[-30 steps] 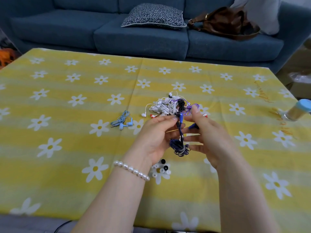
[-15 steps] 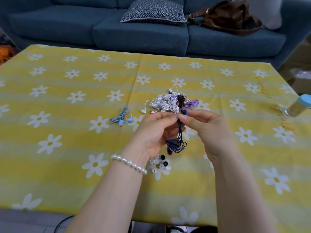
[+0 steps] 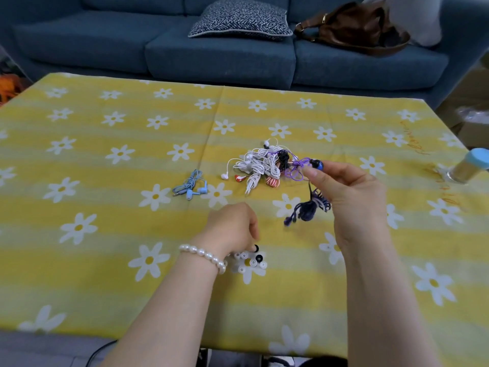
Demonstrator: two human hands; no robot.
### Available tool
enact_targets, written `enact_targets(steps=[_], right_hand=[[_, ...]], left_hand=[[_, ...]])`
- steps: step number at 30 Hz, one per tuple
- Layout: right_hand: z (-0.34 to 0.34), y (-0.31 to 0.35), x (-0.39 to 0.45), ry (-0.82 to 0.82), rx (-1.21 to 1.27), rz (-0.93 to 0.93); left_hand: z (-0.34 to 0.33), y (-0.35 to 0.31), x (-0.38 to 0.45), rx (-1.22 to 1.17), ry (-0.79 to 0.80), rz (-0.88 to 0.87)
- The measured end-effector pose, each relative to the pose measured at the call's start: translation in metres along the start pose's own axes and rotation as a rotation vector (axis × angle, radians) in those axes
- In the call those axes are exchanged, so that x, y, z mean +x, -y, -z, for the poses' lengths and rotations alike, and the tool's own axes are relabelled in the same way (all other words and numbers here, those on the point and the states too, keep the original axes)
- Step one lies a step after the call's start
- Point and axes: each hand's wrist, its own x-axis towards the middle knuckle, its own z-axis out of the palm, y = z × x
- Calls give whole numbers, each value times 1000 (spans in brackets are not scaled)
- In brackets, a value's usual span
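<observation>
Our right hand [image 3: 354,194] pinches the dark-blue wired earbud [image 3: 316,164] aloft, cord bundle dangling, while our left hand [image 3: 231,225] curls over the small silicone ear tips [image 3: 251,264], grip unclear; we judge the light-blue earphone set [image 3: 191,185] done, the tangled white earphone heap [image 3: 260,168] pending.

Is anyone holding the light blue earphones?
No, the light blue coiled earphones lie untouched on the yellow daisy-print tablecloth.
</observation>
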Motion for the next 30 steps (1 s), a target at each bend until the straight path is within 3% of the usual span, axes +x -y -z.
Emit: enact_targets(steps=[8,11,14,16,19,21,24,30], right_hand=[[2,1,-1,-5,-14,-4],[1,1,-2,19,-35,-12],[1,1,-3,59,-65,-21],[0,2,-3,76,-58,-26],[-3,1,-5,136,-66,-34],[-5,-1,-6,191,-104,-33],[-6,-2,-7,253,-110,-25],[-7,-1,-8,299,-26,-15]], left_hand=[[-10,-6,8,124,40,1],[-7,-6,4,67,29,-31],[4,-5,-3,-265,-100,-66],[14,-7,-11,-649,-196,-87],[27,-17,-24,-1244,-217,-148],[32,-21,-29,-1484,-204,-161],[37,-22,-31,-1648,-153,-164],[39,-24,-33,-1709,-115,-180]])
